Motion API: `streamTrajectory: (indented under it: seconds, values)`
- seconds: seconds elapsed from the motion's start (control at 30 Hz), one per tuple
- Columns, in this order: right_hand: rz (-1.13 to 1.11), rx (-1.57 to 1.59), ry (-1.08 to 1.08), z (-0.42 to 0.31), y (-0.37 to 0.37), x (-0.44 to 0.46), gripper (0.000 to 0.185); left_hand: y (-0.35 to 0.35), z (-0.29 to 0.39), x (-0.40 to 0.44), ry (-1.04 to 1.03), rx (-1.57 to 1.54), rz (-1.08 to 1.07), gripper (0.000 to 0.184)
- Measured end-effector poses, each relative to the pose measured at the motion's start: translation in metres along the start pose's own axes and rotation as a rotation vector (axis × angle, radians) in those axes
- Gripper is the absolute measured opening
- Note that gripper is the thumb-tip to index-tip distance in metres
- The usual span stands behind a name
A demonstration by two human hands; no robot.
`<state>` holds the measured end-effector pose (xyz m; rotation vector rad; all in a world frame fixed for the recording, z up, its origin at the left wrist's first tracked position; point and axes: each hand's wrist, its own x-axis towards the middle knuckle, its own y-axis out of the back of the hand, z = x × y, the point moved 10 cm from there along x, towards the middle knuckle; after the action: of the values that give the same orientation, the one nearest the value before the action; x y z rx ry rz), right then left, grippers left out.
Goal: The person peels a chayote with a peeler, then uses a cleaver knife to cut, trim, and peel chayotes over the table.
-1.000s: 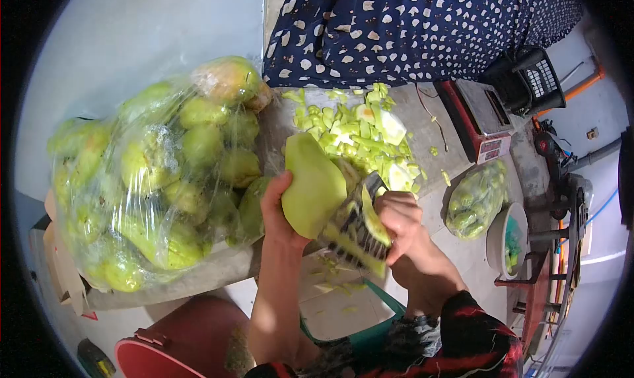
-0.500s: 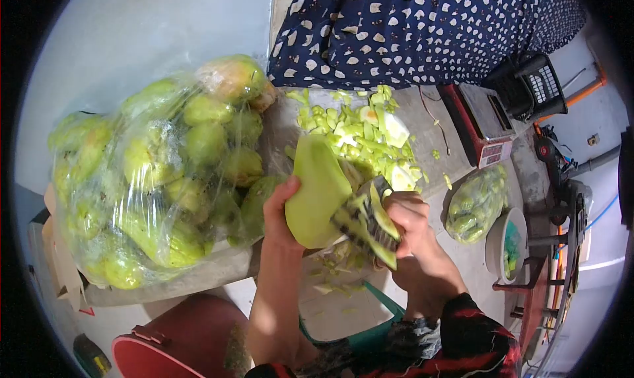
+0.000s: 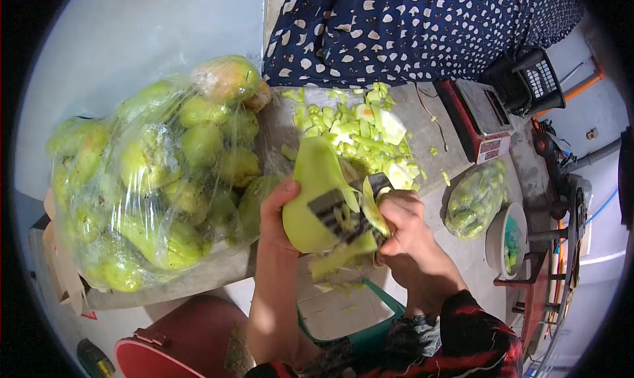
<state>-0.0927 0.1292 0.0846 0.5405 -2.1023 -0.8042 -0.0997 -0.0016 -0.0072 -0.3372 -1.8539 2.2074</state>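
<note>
My left hand (image 3: 280, 209) is wrapped round the lower left side of a large, smooth, pale green peeled fruit (image 3: 307, 213). Closed round the end of a dark, ridged blade-like tool (image 3: 343, 213) is my right hand (image 3: 403, 223). The tool lies against the fruit's right side, with green strips of peel (image 3: 373, 209) on it. Its handle is mostly hidden in my fingers. Beyond the fruit, a heap of green and white cut pieces (image 3: 356, 130) is spread on the grey counter (image 3: 426, 120).
A clear plastic bag of green fruits (image 3: 152, 173) fills the left. At right are a red scale (image 3: 479, 117), a smaller bag of green produce (image 3: 477, 203) and a white bucket (image 3: 495, 246). Below stand a red bucket (image 3: 191, 338) and a green-rimmed container (image 3: 383, 299).
The tool has moved left across the fruit's face, and my right hand has shifted slightly left with it. Loose peel now hangs below the tool. My left hand still holds the fruit.
</note>
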Motion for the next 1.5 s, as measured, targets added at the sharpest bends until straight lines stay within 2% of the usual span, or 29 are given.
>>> streamTrajectory:
  seconds: [0.07,0.1,0.17,0.2,0.3,0.37,0.43,0.5,0.57,0.7,0.77,0.8,0.87,0.97,1.0,1.1,1.13,1.17,1.2,1.23,1.33,1.37,1.43,1.5]
  values:
    - [0.038,0.002,0.116,-0.011,0.003,0.000,0.071,-0.012,-0.002,-0.001,-0.009,0.049,-0.021,0.060]
    - [-0.041,-0.100,0.037,0.003,-0.004,-0.004,0.070,-0.018,-0.002,-0.001,-0.019,0.099,-0.041,0.060]
    - [0.006,-0.099,-0.359,0.058,-0.010,-0.015,0.067,0.000,-0.010,0.000,0.021,0.098,-0.021,0.060]
    - [-0.011,-0.121,-0.380,0.062,-0.009,-0.015,0.064,0.005,-0.011,0.002,0.047,0.054,0.003,0.059]
    - [-0.019,-0.091,-0.304,0.051,-0.009,-0.011,0.063,0.006,-0.008,0.001,0.045,0.034,0.029,0.058]
    - [0.004,-0.060,-0.260,0.035,-0.003,-0.006,0.063,-0.010,-0.002,0.000,0.002,0.062,-0.083,0.058]
    - [-0.012,-0.049,-0.202,0.024,-0.002,-0.005,0.060,-0.004,-0.007,0.002,0.024,0.061,-0.049,0.058]
    - [0.000,-0.166,-0.513,0.077,-0.010,-0.018,0.057,0.003,-0.014,0.003,0.050,0.062,-0.014,0.059]
    - [0.007,-0.123,-0.616,0.095,-0.007,-0.027,0.061,0.003,-0.015,0.004,0.066,-0.018,-0.059,0.063]
    - [0.035,-0.029,-0.466,0.070,-0.005,-0.018,0.067,-0.004,-0.007,0.007,0.001,-0.083,0.040,0.054]
    - [0.013,0.036,-0.191,0.032,-0.008,-0.005,0.070,0.018,0.000,0.008,-0.092,-0.175,0.212,0.062]
    - [0.003,0.062,-0.077,0.018,-0.010,-0.003,0.070,0.022,0.000,0.010,-0.093,-0.175,0.210,0.062]
    - [-0.002,0.140,0.059,0.000,-0.007,-0.001,0.071,0.002,-0.001,0.011,-0.062,-0.028,-0.025,0.066]
    - [-0.003,0.123,0.152,-0.021,-0.002,0.001,0.072,-0.004,-0.004,0.007,-0.056,-0.059,-0.077,0.056]
    - [-0.014,0.091,0.201,-0.028,-0.002,0.000,0.072,-0.003,-0.007,0.007,-0.034,-0.080,-0.104,0.057]
    - [0.003,0.001,0.176,-0.024,-0.002,0.002,0.072,0.007,-0.010,0.007,-0.018,-0.123,-0.011,0.057]
    - [-0.012,-0.137,0.007,-0.001,-0.007,-0.003,0.071,0.005,-0.010,0.006,-0.016,-0.126,-0.010,0.057]
    - [-0.001,-0.154,-0.139,0.030,-0.010,-0.011,0.070,-0.009,-0.011,0.004,0.001,-0.102,-0.109,0.057]
    - [0.025,-0.105,-0.200,0.038,-0.007,-0.011,0.070,-0.021,-0.011,0.002,0.019,-0.074,-0.207,0.056]
    - [0.049,-0.053,-0.257,0.046,-0.004,-0.010,0.070,-0.021,-0.010,0.003,0.017,-0.070,-0.209,0.056]
    - [-0.015,-0.039,0.037,0.000,0.000,-0.005,0.071,-0.006,-0.012,0.006,0.002,-0.103,-0.097,0.056]
    - [-0.037,0.056,0.097,-0.015,0.001,-0.001,0.072,-0.002,-0.013,0.005,0.010,-0.103,-0.090,0.056]
    - [-0.040,0.109,0.202,-0.037,0.005,0.003,0.072,0.007,-0.011,0.008,-0.004,0.035,-0.050,0.056]
    - [-0.022,0.110,0.191,-0.036,0.005,0.000,0.072,0.000,-0.013,0.007,0.002,0.029,-0.061,0.056]
